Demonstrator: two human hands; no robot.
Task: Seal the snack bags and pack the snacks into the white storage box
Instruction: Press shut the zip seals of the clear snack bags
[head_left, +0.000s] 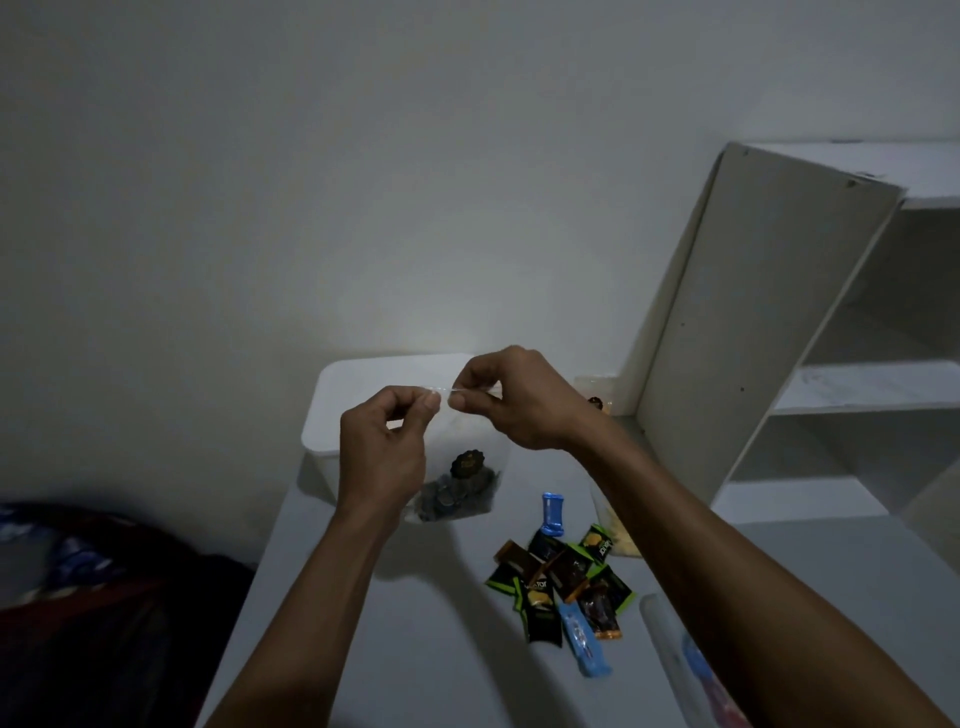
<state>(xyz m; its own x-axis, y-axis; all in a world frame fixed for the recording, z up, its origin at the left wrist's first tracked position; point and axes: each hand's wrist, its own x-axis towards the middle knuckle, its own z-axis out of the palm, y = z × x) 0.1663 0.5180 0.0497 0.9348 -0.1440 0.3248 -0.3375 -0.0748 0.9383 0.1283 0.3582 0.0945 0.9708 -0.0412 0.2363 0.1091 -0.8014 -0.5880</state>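
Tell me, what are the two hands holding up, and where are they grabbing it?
Both the left hand and right hand pinch a clear snack bag along its top edge, so it hangs above the table.

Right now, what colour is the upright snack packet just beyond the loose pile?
Blue, glossy: the upright packet stands on the white table, seen in the head view.

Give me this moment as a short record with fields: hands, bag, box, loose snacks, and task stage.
hands: left hand and right hand both pinch the top edge of the clear snack bag
bag: held up above the table, dark snacks at its bottom
box: white storage box behind the bag, contents not visible
loose snacks: wrapped snacks piled on the table, right of the bag
task stage: sealing; pile not yet packed
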